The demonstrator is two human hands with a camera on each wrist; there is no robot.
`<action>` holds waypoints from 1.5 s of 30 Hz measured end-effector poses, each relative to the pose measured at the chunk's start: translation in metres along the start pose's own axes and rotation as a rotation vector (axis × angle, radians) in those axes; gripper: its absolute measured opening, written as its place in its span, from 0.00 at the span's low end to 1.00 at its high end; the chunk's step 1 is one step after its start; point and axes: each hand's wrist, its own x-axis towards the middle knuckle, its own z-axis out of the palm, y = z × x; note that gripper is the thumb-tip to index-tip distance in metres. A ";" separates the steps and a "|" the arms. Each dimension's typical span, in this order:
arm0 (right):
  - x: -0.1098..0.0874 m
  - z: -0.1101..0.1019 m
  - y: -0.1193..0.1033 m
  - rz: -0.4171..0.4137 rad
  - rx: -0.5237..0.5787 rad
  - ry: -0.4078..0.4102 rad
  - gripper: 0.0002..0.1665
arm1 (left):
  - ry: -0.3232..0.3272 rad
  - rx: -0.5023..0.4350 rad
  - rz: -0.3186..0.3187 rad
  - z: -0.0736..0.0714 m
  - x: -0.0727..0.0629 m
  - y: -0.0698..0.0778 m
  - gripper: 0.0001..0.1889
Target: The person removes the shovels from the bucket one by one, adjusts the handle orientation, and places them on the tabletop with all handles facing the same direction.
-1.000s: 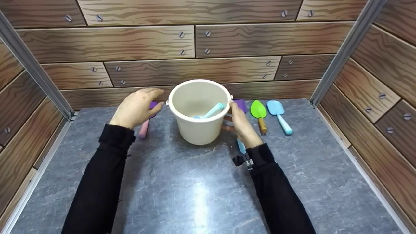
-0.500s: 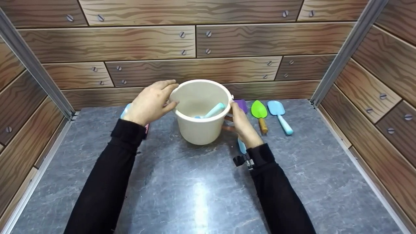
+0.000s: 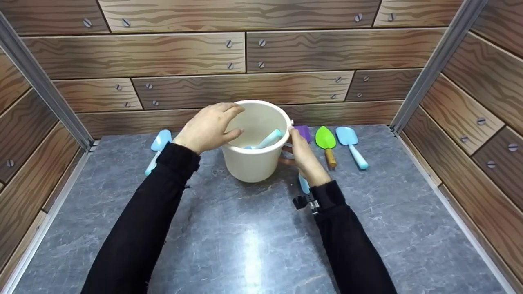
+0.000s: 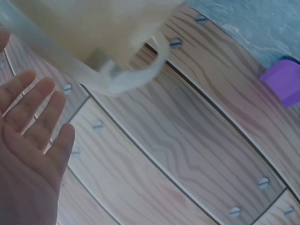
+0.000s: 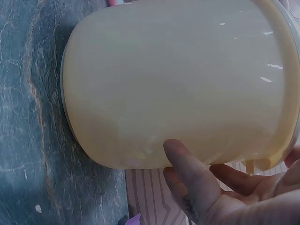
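A cream plastic bucket (image 3: 251, 165) stands upright on the grey marbled table. Inside it lies a small shovel, its turquoise handle (image 3: 269, 139) leaning on the front wall. My left hand (image 3: 210, 126) hovers over the bucket's left rim, fingers spread and holding nothing; in the left wrist view its palm faces up near the rim (image 4: 89, 77). On the other side my right hand (image 3: 306, 159) touches the bucket's right wall with extended fingers. The right wrist view shows a fingertip (image 5: 174, 147) against the wall, below the rim.
A light blue shovel (image 3: 162, 139) lies left, partly under my left sleeve. To the right are a purple tool (image 3: 302, 132), a green trowel (image 3: 325, 138) with brown handle and another blue shovel (image 3: 347, 135). A blue piece (image 3: 303, 183) shows beside my right wrist. Wood-patterned walls (image 3: 245, 87) enclose the table.
My left hand has moved right, from beside the bucket to over its left rim, uncovering the left blue shovel and hiding the pink-handled tool. Bucket and right hand stay put.
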 end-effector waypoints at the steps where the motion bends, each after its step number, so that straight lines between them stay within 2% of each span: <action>1: -0.002 0.001 -0.002 0.002 -0.001 0.003 0.40 | -0.011 0.001 0.003 0.000 0.003 0.002 0.34; 3: -0.015 0.010 -0.016 0.023 -0.015 0.020 0.41 | -0.039 0.008 0.009 -0.001 0.008 0.006 0.34; 9: -0.028 0.020 -0.030 0.058 -0.004 0.039 0.42 | -0.105 0.023 0.042 -0.003 0.022 0.016 0.33; 19: -0.028 0.020 -0.033 0.052 0.005 0.040 0.42 | -0.229 0.124 0.101 -0.007 0.043 0.036 0.33; 28: -0.026 0.018 -0.031 0.060 -0.030 0.049 0.43 | -0.350 0.156 0.087 -0.012 0.055 0.061 0.32; 29: -0.027 0.019 -0.031 0.061 -0.031 0.048 0.43 | -0.360 0.161 0.090 -0.011 0.057 0.062 0.32; 31: -0.028 0.019 -0.032 0.062 -0.032 0.047 0.43 | -0.370 0.183 0.106 0.017 0.074 0.045 0.33; 36: -0.027 0.020 -0.032 0.069 -0.026 0.043 0.43 | -0.428 0.184 0.103 0.020 0.082 0.050 0.31; 38: -0.026 0.020 -0.032 0.069 -0.024 0.041 0.43 | -0.459 0.171 0.093 -0.001 0.072 0.071 0.28; 44: -0.028 0.019 -0.032 0.061 -0.029 0.034 0.43 | -0.513 0.221 0.126 0.038 0.097 0.061 0.28; 45: -0.028 0.018 -0.033 0.058 -0.031 0.034 0.43 | -0.525 0.233 0.128 0.041 0.099 0.061 0.26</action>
